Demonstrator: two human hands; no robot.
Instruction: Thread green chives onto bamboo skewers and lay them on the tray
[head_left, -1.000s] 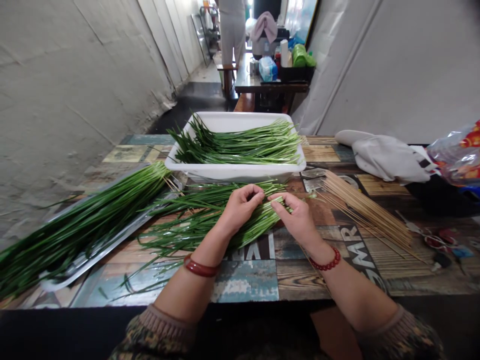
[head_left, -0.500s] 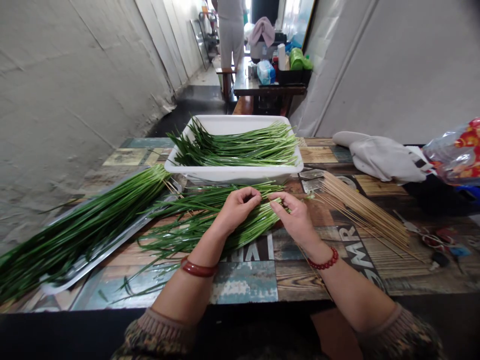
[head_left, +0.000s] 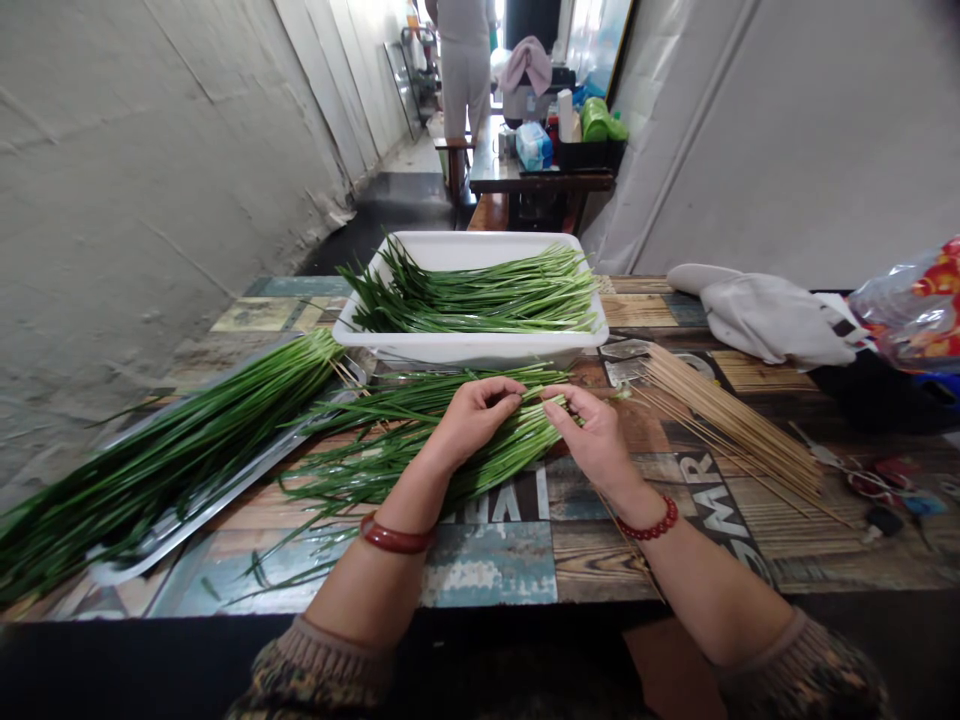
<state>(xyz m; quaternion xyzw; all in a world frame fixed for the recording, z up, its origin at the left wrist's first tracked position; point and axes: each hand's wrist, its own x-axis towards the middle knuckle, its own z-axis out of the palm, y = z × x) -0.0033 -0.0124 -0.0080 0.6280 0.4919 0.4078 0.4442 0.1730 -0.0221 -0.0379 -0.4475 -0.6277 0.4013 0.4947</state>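
Observation:
A loose pile of garlic chives [head_left: 495, 465] lies on the table in front of me, pale stem ends to the right and leaves to the left. My left hand [head_left: 484, 412] is closed in a pinch over the stems, thumb against forefinger. Close to it on the right, my right hand [head_left: 589, 425] pinches pale stem ends between thumb and fingers. A small gap separates the two sets of fingertips. How many stems each hand holds is hidden. Part of a thin stick [head_left: 637, 555] shows beneath my right forearm.
Behind the pile stands a white tub [head_left: 480, 345] of chives. More chives [head_left: 187, 440] lie on a tray [head_left: 217, 510] at the left. Bamboo skewers [head_left: 735, 425], a grey cap [head_left: 772, 315] and scissors [head_left: 847, 470] are at the right. A person [head_left: 466, 80] stands in the background.
Both hands stay almost where they were, with only slight finger movement at the stem ends. The whole view has shifted very slightly.

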